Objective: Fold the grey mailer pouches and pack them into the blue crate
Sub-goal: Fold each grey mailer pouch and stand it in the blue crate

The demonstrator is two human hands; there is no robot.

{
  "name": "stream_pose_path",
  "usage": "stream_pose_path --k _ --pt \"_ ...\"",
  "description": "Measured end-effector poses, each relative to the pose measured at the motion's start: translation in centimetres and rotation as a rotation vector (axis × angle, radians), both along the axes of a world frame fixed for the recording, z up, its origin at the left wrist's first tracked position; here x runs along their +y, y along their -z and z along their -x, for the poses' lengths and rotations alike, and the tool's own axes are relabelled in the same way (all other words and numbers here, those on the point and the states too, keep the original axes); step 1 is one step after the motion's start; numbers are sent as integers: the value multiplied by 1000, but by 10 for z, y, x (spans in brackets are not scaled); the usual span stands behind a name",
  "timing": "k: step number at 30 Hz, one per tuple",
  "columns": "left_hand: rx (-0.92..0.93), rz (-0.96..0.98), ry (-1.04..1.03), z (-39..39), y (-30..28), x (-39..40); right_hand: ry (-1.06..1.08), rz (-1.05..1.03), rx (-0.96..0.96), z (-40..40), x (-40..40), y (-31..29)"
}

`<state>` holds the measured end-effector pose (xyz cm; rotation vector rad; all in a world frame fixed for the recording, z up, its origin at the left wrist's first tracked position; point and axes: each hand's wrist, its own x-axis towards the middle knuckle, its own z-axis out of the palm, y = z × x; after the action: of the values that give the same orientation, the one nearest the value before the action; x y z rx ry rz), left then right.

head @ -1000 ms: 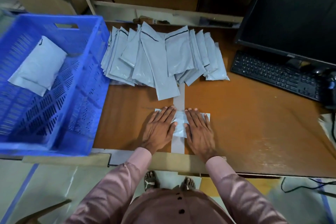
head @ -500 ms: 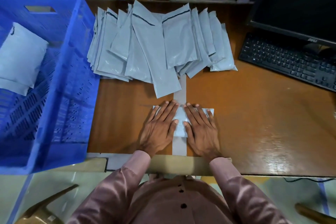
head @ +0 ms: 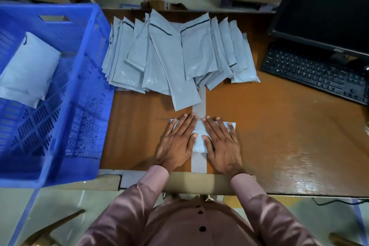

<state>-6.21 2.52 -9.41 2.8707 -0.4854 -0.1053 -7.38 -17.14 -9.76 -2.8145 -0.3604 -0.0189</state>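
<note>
Both hands flat, fingers straight: left hand (head: 175, 142) & right hand (head: 221, 144) press folded pouch (head: 198, 138) on bench (head: 279, 126). Pouch pile (head: 175, 56) behind; crate (head: 85, 90) at left.

Grey pouches (head: 175, 62), blue crate (head: 87, 78), seemingly brown table (head: 269, 136)

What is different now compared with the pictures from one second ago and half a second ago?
Nothing visibly changed. Both the left hand and the right hand still press flat on the folded pouch on the table. The pouch pile and the blue crate stayed as they were; only the camera moved.
</note>
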Motion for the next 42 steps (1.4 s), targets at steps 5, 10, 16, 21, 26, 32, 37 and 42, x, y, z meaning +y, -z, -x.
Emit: stream_pose_path --k 5,10,16,21,26,32,37,42 --pt "20 18 21 1 -7 2 -22 -22 25 3 -2 -2" --pt "50 -33 53 -4 -31 -1 -18 -84 106 -1 -6 -21" --pt "225 34 -38 -15 -64 3 -110 6 220 -26 -3 -65" --pt "229 121 -57 -23 -108 29 -223 -70 266 -52 6 -118" --pt "152 157 -166 -27 -171 70 -346 -109 120 -79 36 -179" --pt "-43 99 -293 -11 -236 119 -494 -142 -34 -102 92 -244" --pt "-216 11 -340 9 -276 168 -595 -202 -196 -113 155 -271" --pt "-291 28 -406 8 -292 238 -668 -203 -353 -129 232 -286"
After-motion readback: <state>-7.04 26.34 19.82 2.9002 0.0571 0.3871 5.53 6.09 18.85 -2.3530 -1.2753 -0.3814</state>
